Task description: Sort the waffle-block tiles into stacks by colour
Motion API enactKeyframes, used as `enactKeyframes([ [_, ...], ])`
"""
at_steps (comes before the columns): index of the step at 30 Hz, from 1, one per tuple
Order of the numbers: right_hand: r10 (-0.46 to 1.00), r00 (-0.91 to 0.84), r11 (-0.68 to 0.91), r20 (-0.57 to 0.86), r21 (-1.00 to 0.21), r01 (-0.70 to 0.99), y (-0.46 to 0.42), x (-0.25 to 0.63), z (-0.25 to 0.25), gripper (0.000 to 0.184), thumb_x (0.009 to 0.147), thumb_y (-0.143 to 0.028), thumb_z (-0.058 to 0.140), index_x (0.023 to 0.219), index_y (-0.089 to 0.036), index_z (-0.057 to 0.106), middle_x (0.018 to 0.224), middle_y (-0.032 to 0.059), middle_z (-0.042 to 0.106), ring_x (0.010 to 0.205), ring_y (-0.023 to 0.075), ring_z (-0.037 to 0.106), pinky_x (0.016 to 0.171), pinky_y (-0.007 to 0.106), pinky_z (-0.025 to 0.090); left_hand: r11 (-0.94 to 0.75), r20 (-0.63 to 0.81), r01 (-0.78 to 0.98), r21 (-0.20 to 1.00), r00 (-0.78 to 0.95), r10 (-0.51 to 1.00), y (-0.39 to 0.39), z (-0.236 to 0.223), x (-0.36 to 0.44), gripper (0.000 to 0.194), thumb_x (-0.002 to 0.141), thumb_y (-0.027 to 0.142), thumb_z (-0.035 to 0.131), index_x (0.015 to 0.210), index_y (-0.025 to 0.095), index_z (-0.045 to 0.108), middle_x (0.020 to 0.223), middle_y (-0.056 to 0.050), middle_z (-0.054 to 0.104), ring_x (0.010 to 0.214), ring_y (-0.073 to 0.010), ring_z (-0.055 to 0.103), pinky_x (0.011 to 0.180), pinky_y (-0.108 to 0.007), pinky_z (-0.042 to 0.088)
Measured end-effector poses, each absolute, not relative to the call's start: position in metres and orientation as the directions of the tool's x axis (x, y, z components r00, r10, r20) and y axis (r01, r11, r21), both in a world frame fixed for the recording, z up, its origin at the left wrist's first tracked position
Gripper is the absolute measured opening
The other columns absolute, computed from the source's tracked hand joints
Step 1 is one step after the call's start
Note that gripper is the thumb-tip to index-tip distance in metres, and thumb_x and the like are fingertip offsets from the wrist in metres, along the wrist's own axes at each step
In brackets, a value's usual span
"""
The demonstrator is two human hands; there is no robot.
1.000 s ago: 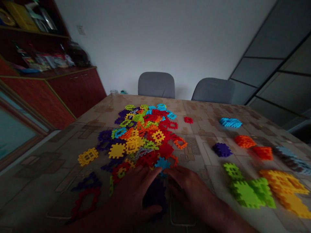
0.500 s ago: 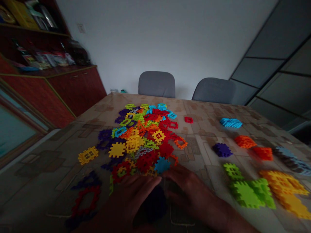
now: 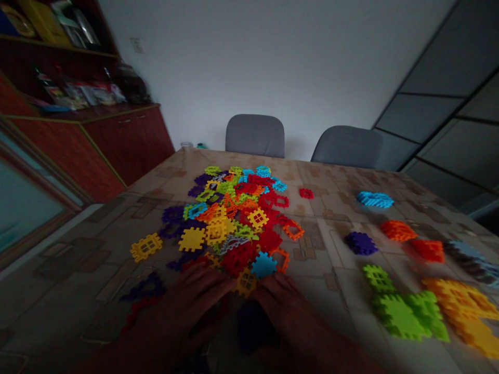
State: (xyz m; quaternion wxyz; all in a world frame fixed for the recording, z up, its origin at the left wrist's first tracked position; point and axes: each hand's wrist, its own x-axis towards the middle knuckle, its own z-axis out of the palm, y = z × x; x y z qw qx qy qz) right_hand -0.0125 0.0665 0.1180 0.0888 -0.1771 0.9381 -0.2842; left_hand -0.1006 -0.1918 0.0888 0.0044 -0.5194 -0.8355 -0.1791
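At the near edge of a mixed heap of notched plastic building tiles (image 3: 234,208), my left hand (image 3: 191,301) reaches forward with fingers stretched over red pieces, the thumb apart. My right hand (image 3: 286,306) curls over the right side of a dark purple stack of tiles (image 3: 253,324), close in front of me; shadow hides its lower part. Just beyond my fingertips lie a blue tile (image 3: 264,265) and a yellow window tile (image 3: 245,282). Partly under my left forearm is a red frame tile (image 3: 136,310), beside a dark purple triangular piece (image 3: 144,286).
Sorted groups sit on the right of the table (image 3: 327,291): green tiles (image 3: 401,314), yellow tiles (image 3: 463,311), orange tiles (image 3: 397,230), a purple stack (image 3: 360,242) and light blue tiles (image 3: 375,199). Two grey chairs (image 3: 255,135) stand at the far side.
My left hand has shifted left, away from my right hand, over the red pieces. The yellow window tile by the blue one is more exposed. The view has turned slightly left.
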Motion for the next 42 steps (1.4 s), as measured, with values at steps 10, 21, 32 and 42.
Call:
enactKeyframes([
  [10, -0.337, -0.927, 0.868, 0.161, -0.327, -0.373, 0.062, -0.007, 0.076, 0.064, 0.059, -0.042, 0.09, 0.113, -0.02, 0.063, 0.117, 0.0096, 0.069, 0.108, 0.0327, 0.064, 0.099, 0.046, 0.05, 0.511, 0.246, 0.686, 0.517, -0.691, 0.68, -0.221, 0.118, -0.183, 0.041, 0.1, 0.053, 0.054, 0.137, 0.035, 0.06, 0.141, -0.002, 0.063, 0.127, -0.0278, 0.06, 0.11, -0.04, 0.045],
  [21, -0.425, -0.878, 0.866, 0.218, -0.184, -0.465, 0.078, -0.012, 0.065, 0.017, 0.094, -0.019, 0.056, 0.109, -0.022, 0.064, 0.107, 0.0067, 0.074, 0.1, 0.0247, 0.069, 0.096, 0.037, 0.052, 0.524, 0.144, 0.637, 0.566, -0.702, 0.698, -0.282, 0.106, -0.309, 0.083, 0.082, 0.085, 0.054, 0.128, 0.018, 0.065, 0.13, -0.016, 0.069, 0.116, -0.0327, 0.066, 0.101, -0.053, 0.051],
  [32, -0.512, -0.82, 0.823, 0.255, -0.127, -0.553, 0.09, -0.018, 0.064, 0.04, 0.097, -0.027, 0.057, 0.137, -0.022, 0.058, 0.122, 0.0097, 0.074, 0.103, 0.0269, 0.072, 0.091, 0.039, 0.058, 0.555, 0.217, 0.644, 0.526, -0.733, 0.645, -0.301, 0.094, -0.299, 0.072, 0.094, 0.07, 0.053, 0.146, 0.019, 0.049, 0.148, -0.018, 0.055, 0.128, -0.0364, 0.058, 0.106, -0.052, 0.047],
  [42, -0.576, -0.801, 0.792, 0.164, -0.132, -0.597, 0.099, -0.016, 0.067, 0.056, 0.094, -0.016, 0.057, 0.149, -0.024, 0.046, 0.129, 0.0071, 0.07, 0.111, 0.0255, 0.069, 0.096, 0.035, 0.056, 0.514, 0.193, 0.694, 0.504, -0.671, 0.716, -0.295, 0.1, -0.291, 0.077, 0.085, 0.075, 0.061, 0.144, 0.025, 0.056, 0.144, -0.012, 0.061, 0.129, -0.0369, 0.057, 0.111, -0.048, 0.044],
])
